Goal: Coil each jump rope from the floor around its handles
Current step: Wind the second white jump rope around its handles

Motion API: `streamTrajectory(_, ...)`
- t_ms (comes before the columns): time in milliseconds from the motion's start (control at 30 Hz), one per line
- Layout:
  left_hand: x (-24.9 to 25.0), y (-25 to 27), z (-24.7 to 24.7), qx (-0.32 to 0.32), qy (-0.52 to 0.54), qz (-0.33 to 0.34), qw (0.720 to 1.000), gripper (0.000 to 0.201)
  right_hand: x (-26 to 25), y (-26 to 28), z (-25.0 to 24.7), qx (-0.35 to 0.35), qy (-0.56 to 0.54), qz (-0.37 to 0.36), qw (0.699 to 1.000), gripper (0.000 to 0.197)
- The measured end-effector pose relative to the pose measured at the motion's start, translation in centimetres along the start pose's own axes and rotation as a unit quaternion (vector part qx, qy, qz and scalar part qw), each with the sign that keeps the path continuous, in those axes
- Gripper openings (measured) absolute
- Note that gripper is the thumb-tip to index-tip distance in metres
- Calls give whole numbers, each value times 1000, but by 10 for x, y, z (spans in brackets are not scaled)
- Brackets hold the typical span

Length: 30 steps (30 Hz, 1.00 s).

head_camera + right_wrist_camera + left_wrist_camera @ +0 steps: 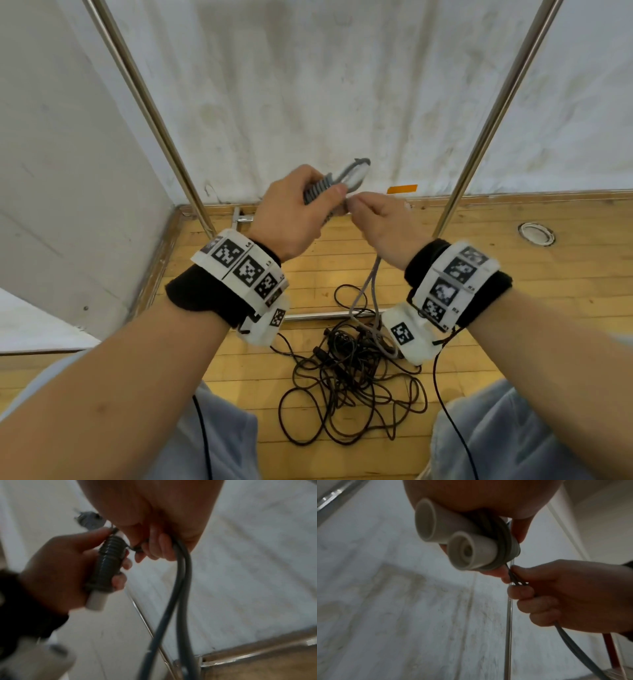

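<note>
My left hand (294,212) grips two white jump rope handles (453,538) held side by side, with several turns of grey rope (109,559) wound round them. The handles' tips (352,173) point away from me. Just right of them, my right hand (380,219) pinches the grey rope (517,580) close to the coil. From that hand a doubled length of the grey rope (373,291) hangs down to the floor. A tangle of thin black jump ropes (352,380) lies on the wooden floor between my knees.
Two slanted metal poles (154,113) (493,113) and a low metal bar (325,315) frame the spot. A white sheet wall (325,85) stands behind, a grey wall (68,171) at left. A round floor fitting (536,233) sits at right.
</note>
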State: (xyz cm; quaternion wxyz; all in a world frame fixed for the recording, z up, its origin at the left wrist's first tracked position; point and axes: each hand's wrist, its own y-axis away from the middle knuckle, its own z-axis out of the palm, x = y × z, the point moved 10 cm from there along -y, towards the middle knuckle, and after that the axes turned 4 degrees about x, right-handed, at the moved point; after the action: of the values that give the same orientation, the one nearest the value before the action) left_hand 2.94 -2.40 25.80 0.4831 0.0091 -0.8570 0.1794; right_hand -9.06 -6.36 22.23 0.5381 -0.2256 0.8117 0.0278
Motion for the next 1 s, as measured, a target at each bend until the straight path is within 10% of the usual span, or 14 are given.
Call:
streamTrajectory(167,0,1,6,-25,-40,16,999,25,0,5,33,-37,199,-21,979,17)
streamTrajectory(367,4,-4,-1,-7,-13,25,1000,15,1,7,43,-69,-9,52,996,11)
streamTrajectory(600,2,-14,-18,18,13,17,1000,16,-16,1,19,7,32,-18,999,32)
streamTrajectory(1000,-33,-19,-2,-35,-235,37,971,32,-14,1,21,-29,184,-36,982,47)
